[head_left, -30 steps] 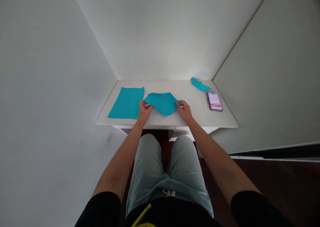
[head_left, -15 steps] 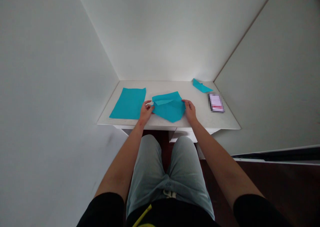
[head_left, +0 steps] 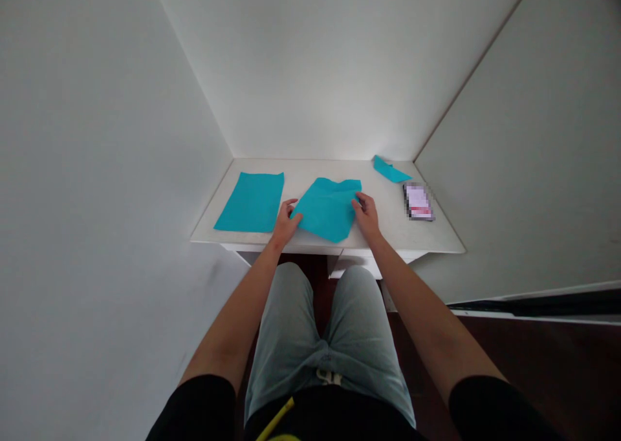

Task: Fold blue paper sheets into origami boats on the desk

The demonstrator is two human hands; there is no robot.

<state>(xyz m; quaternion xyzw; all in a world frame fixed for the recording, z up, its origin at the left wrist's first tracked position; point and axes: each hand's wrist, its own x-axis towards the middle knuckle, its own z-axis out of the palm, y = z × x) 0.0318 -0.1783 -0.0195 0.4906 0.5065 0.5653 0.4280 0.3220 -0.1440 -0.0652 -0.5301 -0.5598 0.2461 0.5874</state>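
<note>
Between my hands is a creased sheet of blue paper (head_left: 326,209), spread out just above or on the white table (head_left: 310,169); I cannot tell whether it touches. My left hand (head_left: 285,224) pinches its left corner, thumb on top and fingers at the edge. At the right edge, my right hand (head_left: 365,213) grips the sheet between thumb and fingers. A second blue sheet (head_left: 252,202) lies flat and unfolded just left of my left hand.
A folded blue paper boat (head_left: 391,169) rests at the back right of the table. In front of it lies a phone (head_left: 418,202), its screen pixelated. Walls enclose the table at the back, left and right. My knees are below the front edge.
The raised fold along the top of the sheet has opened out, so the paper now looks flatter and wider. Both hands have kept hold with small shifts.
</note>
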